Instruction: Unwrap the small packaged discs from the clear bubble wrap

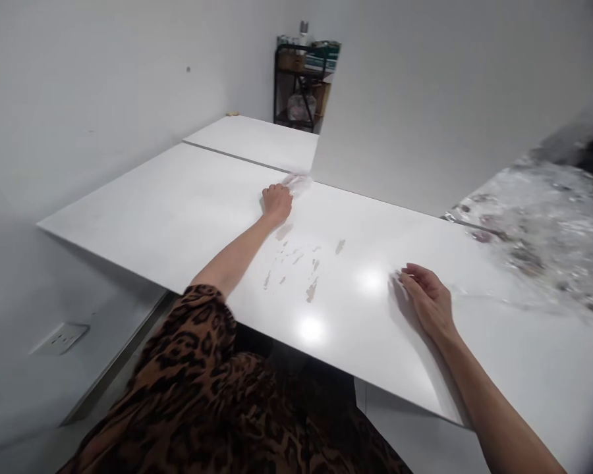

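Note:
My left hand (277,203) is stretched out over the white tabletop (143,197), its fingers curled closed. A blurred piece of clear plastic (298,182) with a faint pink tint shows at its fingertips, and the fingers seem to grip it. Below that hand, several greyish-brown smears (311,288) mark the table. Just above the surface on the right, my right hand (429,299) has its thumb and index finger pinched together. Whatever may be between those fingers is too small and blurred to name.
A heap of clear plastic bags (543,230) covers the table's right side. A tall white panel (425,99) rises behind the table. At the back stands a dark shelf rack (301,82) with boxes. A wall socket (62,338) sits low on the left.

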A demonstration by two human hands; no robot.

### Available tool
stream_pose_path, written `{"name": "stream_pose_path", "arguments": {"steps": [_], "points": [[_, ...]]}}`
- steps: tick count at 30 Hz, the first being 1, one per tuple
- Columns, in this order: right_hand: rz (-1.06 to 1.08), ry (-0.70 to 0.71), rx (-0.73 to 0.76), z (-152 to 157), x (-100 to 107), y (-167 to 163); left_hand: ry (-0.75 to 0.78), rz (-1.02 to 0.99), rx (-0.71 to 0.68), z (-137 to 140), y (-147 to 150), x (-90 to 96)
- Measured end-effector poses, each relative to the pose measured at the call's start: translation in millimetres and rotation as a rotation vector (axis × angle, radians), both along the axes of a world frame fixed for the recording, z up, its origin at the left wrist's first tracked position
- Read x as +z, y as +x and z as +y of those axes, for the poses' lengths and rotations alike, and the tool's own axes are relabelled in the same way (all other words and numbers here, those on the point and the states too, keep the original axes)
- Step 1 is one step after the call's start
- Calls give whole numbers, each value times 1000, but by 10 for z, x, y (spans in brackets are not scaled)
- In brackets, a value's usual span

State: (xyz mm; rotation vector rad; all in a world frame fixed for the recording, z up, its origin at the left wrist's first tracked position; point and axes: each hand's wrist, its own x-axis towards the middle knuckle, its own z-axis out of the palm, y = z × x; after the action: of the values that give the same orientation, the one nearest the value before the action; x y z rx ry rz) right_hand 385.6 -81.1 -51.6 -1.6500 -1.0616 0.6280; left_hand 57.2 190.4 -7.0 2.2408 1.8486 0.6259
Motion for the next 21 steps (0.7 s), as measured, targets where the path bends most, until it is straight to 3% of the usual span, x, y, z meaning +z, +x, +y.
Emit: {"name": "stream_pose_path", "arguments": {"steps": [5, 9, 12, 15, 17, 21], "points": [[22, 50, 50, 21, 57, -45, -35, -263, -282, -775, 205, 51], [-144, 71, 121, 6, 160, -219, -368, -647, -523, -1358, 296, 286], [-349, 205, 255, 47, 271, -464, -573, -839, -708, -1596, 360, 452], [-426, 278, 367, 127, 338, -701, -650, -944, -777, -1707, 397, 559], [-311, 293, 371, 168, 352, -820, -681, -992, -756, -1749, 398, 609], [225, 330, 291, 178, 399, -966, -698, -1041, -629, -1778, 365, 616]]}}
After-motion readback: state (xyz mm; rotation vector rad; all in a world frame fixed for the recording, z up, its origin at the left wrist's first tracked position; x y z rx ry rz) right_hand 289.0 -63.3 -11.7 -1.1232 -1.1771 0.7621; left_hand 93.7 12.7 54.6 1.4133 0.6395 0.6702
